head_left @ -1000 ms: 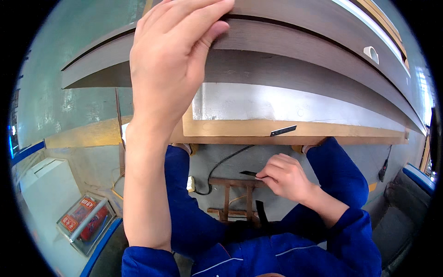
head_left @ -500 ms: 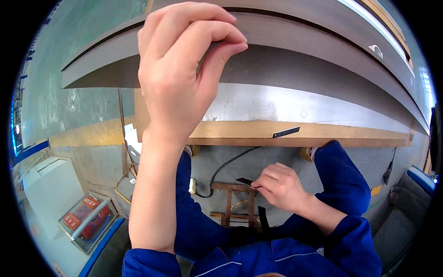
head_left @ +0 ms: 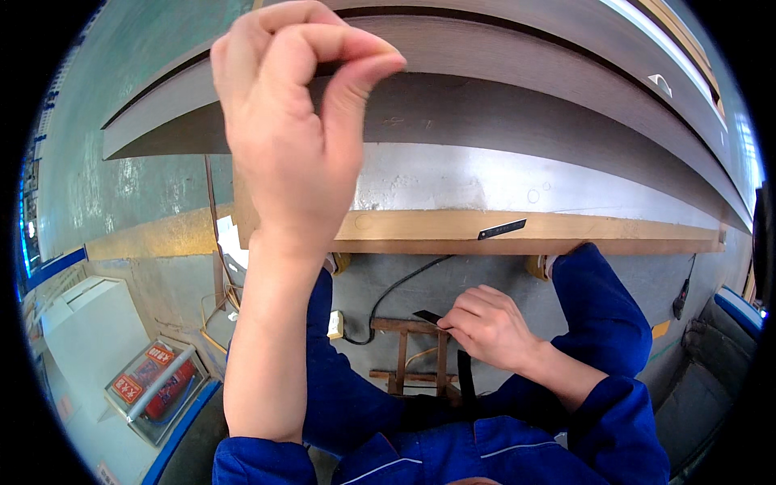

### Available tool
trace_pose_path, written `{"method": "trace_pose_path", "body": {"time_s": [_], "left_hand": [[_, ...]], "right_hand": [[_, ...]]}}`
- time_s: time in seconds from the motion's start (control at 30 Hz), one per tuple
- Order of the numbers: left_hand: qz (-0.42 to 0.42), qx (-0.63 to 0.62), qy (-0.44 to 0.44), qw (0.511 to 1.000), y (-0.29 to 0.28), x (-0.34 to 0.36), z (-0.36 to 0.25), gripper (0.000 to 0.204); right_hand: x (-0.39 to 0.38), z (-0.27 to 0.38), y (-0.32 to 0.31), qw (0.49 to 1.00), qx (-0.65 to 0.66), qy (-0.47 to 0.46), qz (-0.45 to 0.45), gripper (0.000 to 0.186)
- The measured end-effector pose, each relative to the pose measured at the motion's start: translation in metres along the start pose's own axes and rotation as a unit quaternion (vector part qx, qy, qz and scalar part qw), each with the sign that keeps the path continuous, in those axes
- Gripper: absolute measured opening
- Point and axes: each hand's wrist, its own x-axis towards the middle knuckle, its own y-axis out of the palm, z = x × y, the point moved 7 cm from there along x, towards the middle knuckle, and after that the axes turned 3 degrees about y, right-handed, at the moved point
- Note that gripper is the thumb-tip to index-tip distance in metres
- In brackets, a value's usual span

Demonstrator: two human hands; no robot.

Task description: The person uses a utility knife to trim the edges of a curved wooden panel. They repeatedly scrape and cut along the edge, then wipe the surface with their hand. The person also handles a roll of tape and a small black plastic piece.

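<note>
Right hand point(head_left: 487, 325) grips a black strip point(head_left: 427, 316) low by the lap; left hand point(head_left: 295, 121), fingertips pinched, is raised well above it, over the boards point(head_left: 517, 105).

Two hands, two dark strips, one table, one stool.

Two bare hands: left hand point(head_left: 295, 153), right hand point(head_left: 485, 327). Two dark strips: one strip point(head_left: 501, 229) on the table point(head_left: 420, 228) edge, one strip point(head_left: 427, 316) in the fingers. One wooden stool point(head_left: 408, 356). One red-labelled box point(head_left: 153, 380), near left.
</note>
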Motion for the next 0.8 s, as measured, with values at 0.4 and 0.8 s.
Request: {"method": "trace_pose_path", "body": {"time_s": [0.4, 0.8], "left_hand": [[0.055, 0.079, 0.207, 0.973, -0.004, 0.018, -0.018, 0.018], [0.051, 0.043, 0.002, 0.998, -0.001, 0.008, -0.016, 0.009]], "right_hand": [[0.002, -0.001, 0.005, 1.0, -0.001, 0.005, 0.011, 0.01], [0.001, -0.003, 0.007, 1.0, -0.007, 0.006, 0.015, 0.01]]}}
